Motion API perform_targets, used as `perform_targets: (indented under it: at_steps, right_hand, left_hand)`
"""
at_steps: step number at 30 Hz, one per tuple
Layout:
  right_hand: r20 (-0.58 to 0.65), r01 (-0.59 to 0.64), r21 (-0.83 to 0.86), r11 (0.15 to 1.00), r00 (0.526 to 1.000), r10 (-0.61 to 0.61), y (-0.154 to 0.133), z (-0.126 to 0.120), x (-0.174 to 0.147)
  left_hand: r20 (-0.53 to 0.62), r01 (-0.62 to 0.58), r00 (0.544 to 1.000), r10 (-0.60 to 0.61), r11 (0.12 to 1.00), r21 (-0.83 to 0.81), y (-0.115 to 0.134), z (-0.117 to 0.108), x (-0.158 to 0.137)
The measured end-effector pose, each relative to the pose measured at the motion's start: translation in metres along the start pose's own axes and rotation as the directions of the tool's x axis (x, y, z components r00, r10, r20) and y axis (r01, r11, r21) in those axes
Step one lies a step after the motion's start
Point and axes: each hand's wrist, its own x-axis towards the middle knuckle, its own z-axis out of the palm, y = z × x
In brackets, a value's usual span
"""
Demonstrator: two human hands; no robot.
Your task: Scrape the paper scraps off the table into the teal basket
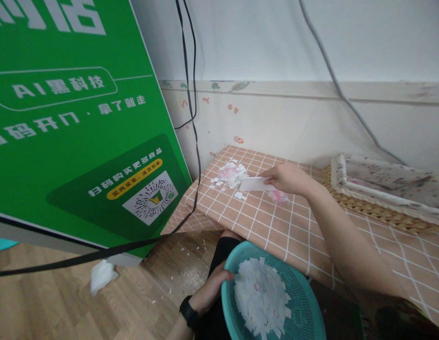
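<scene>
Well, from the head camera we see our right hand [285, 177] pinching one end of a flat white card [256, 184], low over a table covered with a brown cloth with white squares [254, 222]. The card's other end is right by a messy pile of torn white and pink paper bits [233, 174]. To do this well, we think we should keep the card low and move it softly, so the light bits do not fly off. A pink patch [279, 197] lies just beside the card. Our left hand [212, 288] is curled at the rim of a round blue-green plastic basket [311, 302], thumb on top; we cannot see all its fingers. Many white paper scraps [260, 295] sit inside the basket.
</scene>
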Motion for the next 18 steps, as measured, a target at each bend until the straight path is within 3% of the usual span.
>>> perform_targets:
  at_steps: [4, 10, 15, 18]
  right_hand:
    - [-0.065, -0.063, -0.075, 0.995, 0.996, 0.058, -0.003, 0.003, 0.001]
    - [-0.006, 0.058, 0.087, 0.995, 0.998, -0.058, -0.005, 0.005, 0.003]
    - [0.058, 0.091, 0.201, 0.975, 0.993, -0.104, -0.014, -0.002, 0.002]
    - [0.102, 0.08, 0.187, 0.979, 0.99, -0.101, -0.013, -0.007, -0.001]
  left_hand:
    - [0.006, -0.033, 0.999, 0.033, 0.999, -0.016, 0.005, -0.004, -0.003]
    - [-0.08, 0.155, 0.982, -0.172, 0.969, -0.19, -0.005, -0.013, -0.007]
    - [-0.163, 0.113, 0.974, -0.16, 0.958, -0.262, 0.003, -0.024, -0.013]
    - [-0.203, 0.085, 0.969, -0.143, 0.96, -0.268, 0.008, -0.029, -0.017]
